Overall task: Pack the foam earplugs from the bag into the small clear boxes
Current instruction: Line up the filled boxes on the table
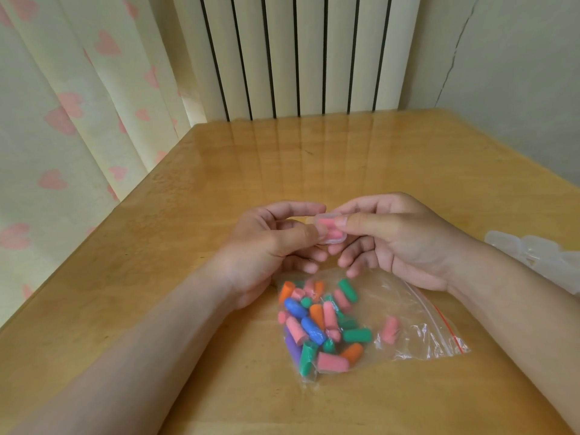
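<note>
Head view, left hand point(270, 246) and right hand point(405, 240) pinching small clear box point(330, 231), bag point(417, 312) nearby

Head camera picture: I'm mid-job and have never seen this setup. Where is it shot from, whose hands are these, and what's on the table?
No machine here: one camera sits on a person's head, looking down at their own bare hands. The left hand and right hand together pinch a small clear plastic box holding pink foam earplugs, over the glossy wooden table. Nearer the person lies a clear zip bag of mixed-colour foam earplugs. More small clear boxes sit at the table's right edge.
</note>
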Motion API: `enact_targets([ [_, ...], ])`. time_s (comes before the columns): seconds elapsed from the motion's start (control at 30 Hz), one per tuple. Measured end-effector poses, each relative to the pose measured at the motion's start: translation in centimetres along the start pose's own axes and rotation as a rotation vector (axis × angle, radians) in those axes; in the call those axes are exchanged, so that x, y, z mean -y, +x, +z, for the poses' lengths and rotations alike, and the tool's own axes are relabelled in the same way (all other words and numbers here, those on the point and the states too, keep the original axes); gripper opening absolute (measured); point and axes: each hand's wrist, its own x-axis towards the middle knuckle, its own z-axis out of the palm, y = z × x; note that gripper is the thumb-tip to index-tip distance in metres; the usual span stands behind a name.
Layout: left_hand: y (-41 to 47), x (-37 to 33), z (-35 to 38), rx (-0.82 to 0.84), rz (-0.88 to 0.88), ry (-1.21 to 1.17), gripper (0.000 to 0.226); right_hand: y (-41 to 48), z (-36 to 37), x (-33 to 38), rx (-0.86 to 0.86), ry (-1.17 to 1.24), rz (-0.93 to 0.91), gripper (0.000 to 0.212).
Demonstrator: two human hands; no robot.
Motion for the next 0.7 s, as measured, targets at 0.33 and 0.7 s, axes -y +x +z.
enact_targets([
  [0.33, 0.37, 0.26, -0.51, -0.015, -0.009, 0.080, 0.050, 0.11, 0.03, -0.29, -0.003, -0.060, -0.048, 0.028],
  [0.7, 0.65, 0.58, -0.52, -0.044, -0.009, 0.081, 0.038, 0.22, 0.02, -0.43, -0.051, -0.121, -0.052, 0.016],
])
